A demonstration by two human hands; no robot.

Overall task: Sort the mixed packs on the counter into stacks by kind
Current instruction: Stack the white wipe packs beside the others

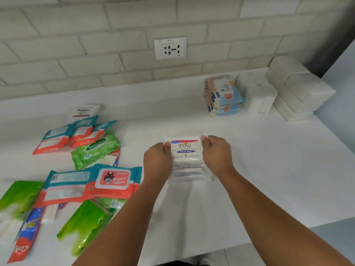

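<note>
In the middle of the white counter [249, 169] sits a little stack of Dove packs [186, 150], white wrappers with a purple "Fresh Red" band on the top one and a few more of the same showing underneath. Both hands are clamped on it from the sides: the left hand [157, 160] has its fingers curled round the left edge with the thumb on top, and the right hand [217, 152] mirrors that on the right edge. My guess is that's a squeeze to square the pile up so the slippery wrappers line up and don't slide off each other. It looks like the stack is resting on the counter, though I can't say for sure the bottom pack is touching down. Further out, at the back right against the wall, there's a tidy stack of blue and pink packs [223, 96], with white tissue packs [259, 93] just beside it, so that corner reads as the sorted zone. Off to the left is the jumble: a teal-and-orange wipes pack [113, 179], a green Sanicare pack [96, 148], plain green packs [84, 225], a Colgate box [23, 244]. One lone Dove-looking pack [85, 111] lies at the back of that mess, probably meant for the middle stack.
</note>
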